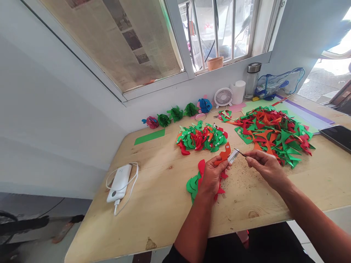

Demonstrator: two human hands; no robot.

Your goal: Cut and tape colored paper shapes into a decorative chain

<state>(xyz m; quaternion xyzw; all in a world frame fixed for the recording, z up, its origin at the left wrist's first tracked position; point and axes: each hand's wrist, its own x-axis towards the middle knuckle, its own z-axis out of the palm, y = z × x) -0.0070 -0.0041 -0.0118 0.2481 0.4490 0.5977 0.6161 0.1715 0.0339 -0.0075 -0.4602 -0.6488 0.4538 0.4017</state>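
My left hand (211,176) is closed on an orange paper cutout (225,153), which has a small pale square near its tip. A narrow white strip with printed marks (233,156) sticks out from the same fingers. My right hand (266,168) pinches a thin dark pointed tool (240,152), apparently tweezers, with its tip at the white strip. Beneath and beside my left hand lie green paper cutouts (193,185) and red paper cutouts (202,167), partly hidden by it. Just behind is a heap of green, red and orange cutouts (202,137), several with small white squares.
A large heap of paper scraps (274,133) lies right of my hands. Along the wall are paper fish shapes (175,114), a small white fan (223,97) and a glass bottle (251,81). A power bank (119,182) with cable lies left, a phone (338,136) right.
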